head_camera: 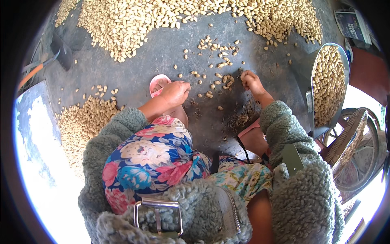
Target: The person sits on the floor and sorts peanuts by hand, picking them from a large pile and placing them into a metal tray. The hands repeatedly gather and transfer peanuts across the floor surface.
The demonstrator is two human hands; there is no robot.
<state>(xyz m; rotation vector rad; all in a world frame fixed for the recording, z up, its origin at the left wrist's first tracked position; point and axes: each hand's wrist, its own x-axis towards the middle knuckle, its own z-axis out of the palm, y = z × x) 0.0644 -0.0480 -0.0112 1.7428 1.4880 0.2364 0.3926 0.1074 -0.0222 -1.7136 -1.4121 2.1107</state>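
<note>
My left hand (177,93) is held above my left foot in a pink sandal (154,87), its fingers curled together; whether something small is between them cannot be told. To the right, my right hand (250,80) has its fingers bent down towards the dark floor, beside a small tuft of dry root debris (240,70); its fingertips are partly hidden. Loose unshelled peanuts (227,80) lie scattered between and beyond both hands. Nearer my right foot is a heap of dry stems and roots (243,117).
A large peanut pile (122,27) spans the far floor, with a smaller pile (88,119) at left. A metal container full of peanuts (329,85) stands at right, near a spoked wheel (365,152). A shovel or hoe with an orange handle (32,74) is far left.
</note>
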